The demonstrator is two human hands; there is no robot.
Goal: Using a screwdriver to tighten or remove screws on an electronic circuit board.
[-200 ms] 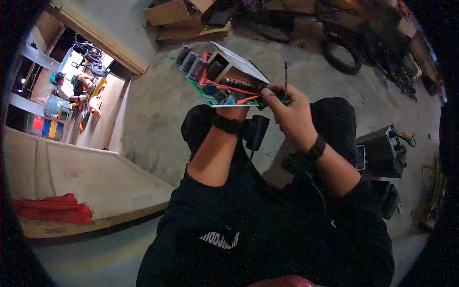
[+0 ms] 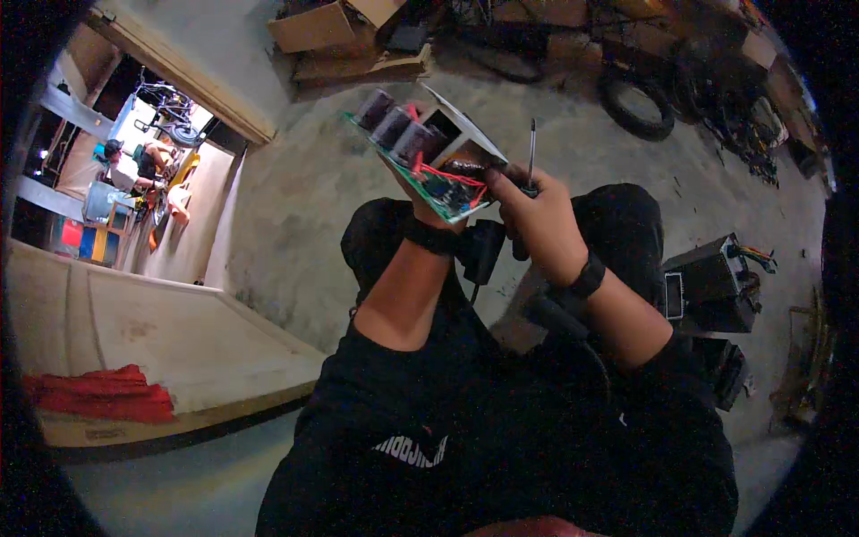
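A green circuit board (image 2: 420, 190) carries several dark block-shaped parts, red wires and a pale plate standing at its upper right side. My left hand (image 2: 429, 211) supports it from beneath, its fingers mostly hidden behind the board. At the board's right end is my right hand (image 2: 541, 210), thumb pressed against the corner by the plate. A screwdriver (image 2: 532, 148) is gripped in this same hand, its thin shaft pointing up and its handle largely covered by the fingers.
Black metal cases (image 2: 711, 282) with wires lie on the floor to the right. Tyres (image 2: 635, 106) and cardboard boxes (image 2: 313, 29) line the far side. A red cloth (image 2: 98, 392) rests on the ledge at left. Through an opening, a person (image 2: 130, 174) sits near a bicycle.
The board has tipped and turned, its right end dropping lower, and has shifted slightly right. My right hand stays at its end, with the screwdriver still upright.
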